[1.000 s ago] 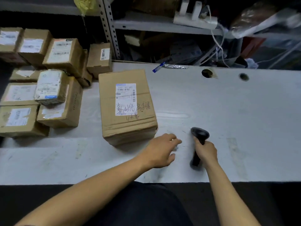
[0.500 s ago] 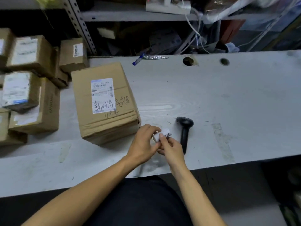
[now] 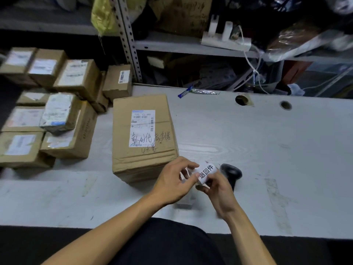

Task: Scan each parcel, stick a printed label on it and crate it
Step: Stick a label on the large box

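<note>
Near the front of the counter (image 3: 267, 150), both hands hold a small white label (image 3: 207, 172) printed with black characters. The left hand (image 3: 174, 180) pinches its left end with curled fingers; the right hand (image 3: 219, 186) grips its lower right edge between thumb and fingers. Just left of the hands sits a large parcel (image 3: 143, 136) with a shipping slip and handwriting on top. A black scanner (image 3: 232, 173) lies on the counter just behind the right hand. Smaller parcels (image 3: 57, 115) are stacked at the left, well apart from the hands. A shelf (image 3: 191, 44) of clutter runs behind the counter.
</note>
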{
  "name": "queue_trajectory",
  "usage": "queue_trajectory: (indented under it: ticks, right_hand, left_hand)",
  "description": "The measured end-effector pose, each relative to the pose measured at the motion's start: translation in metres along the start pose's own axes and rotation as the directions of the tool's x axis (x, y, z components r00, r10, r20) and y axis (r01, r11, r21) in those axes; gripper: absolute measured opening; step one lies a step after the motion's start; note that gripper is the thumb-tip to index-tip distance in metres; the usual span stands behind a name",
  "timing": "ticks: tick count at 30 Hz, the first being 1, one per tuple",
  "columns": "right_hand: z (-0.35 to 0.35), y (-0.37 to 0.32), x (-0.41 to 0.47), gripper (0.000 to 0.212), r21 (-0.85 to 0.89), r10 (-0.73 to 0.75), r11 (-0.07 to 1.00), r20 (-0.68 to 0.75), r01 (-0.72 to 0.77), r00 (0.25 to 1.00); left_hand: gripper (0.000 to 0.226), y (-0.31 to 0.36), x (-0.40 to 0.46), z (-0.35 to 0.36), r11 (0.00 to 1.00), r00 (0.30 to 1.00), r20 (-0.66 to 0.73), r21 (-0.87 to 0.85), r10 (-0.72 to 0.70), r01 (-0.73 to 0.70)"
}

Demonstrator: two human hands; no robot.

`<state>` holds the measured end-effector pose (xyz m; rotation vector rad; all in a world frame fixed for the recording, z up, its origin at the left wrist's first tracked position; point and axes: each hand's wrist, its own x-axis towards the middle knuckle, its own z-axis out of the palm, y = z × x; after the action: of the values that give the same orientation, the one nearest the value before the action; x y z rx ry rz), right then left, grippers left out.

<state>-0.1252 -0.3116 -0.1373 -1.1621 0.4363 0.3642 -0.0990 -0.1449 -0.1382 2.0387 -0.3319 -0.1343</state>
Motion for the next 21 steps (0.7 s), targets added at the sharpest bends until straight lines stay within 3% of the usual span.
queue_trajectory:
  ticks: [4, 7, 9, 11, 13, 17, 19, 21]
  right_hand:
    - [0.002, -0.008, 0.004, 0.011, -0.015, -0.006, 1.0, -0.029, 0.006, 1.0]
    - [-0.001, -0.017, -0.001, 0.024, -0.132, -0.105, 0.986, 0.01, 0.105, 0.994]
    - [-0.003, -0.022, -0.006, 0.025, -0.262, -0.236, 0.934, 0.06, 0.243, 0.97]
    - [-0.007, -0.024, -0.009, 0.026, -0.286, -0.312, 0.906, 0.041, 0.311, 0.949]
    - [-0.01, -0.025, -0.009, 0.031, -0.287, -0.336, 0.901, 0.012, 0.325, 0.942]
    - [-0.014, -0.026, -0.006, 0.047, -0.231, -0.273, 0.938, -0.027, 0.259, 0.962]
    - [-0.014, -0.026, -0.008, 0.048, -0.253, -0.272, 0.931, 0.007, 0.264, 0.962]
    - [-0.013, -0.028, -0.011, 0.047, -0.316, -0.288, 0.902, 0.067, 0.294, 0.955]
  left_hand:
    - [0.03, 0.009, 0.011, -0.006, 0.998, 0.998, 0.027, -0.019, -0.062, 0.062]
    - [0.035, 0.019, 0.024, -0.013, 0.978, 0.978, 0.097, -0.074, -0.185, 0.193]
    - [0.024, 0.025, 0.029, -0.015, 0.953, 0.962, 0.141, -0.16, -0.235, 0.256]
    - [0.017, 0.028, 0.03, -0.015, 0.936, 0.959, 0.13, -0.217, -0.252, 0.276]
    - [0.013, 0.03, 0.027, -0.015, 0.951, 0.979, 0.085, -0.233, -0.187, 0.202]
    - [0.009, 0.025, 0.022, -0.015, 0.989, 0.997, 0.014, -0.124, 0.078, -0.075]
    - [0.027, 0.029, 0.021, -0.019, 0.981, 0.981, -0.001, -0.027, 0.194, -0.194]
    - [0.053, 0.037, 0.024, -0.024, 0.936, 0.942, 0.076, 0.114, 0.327, -0.334]
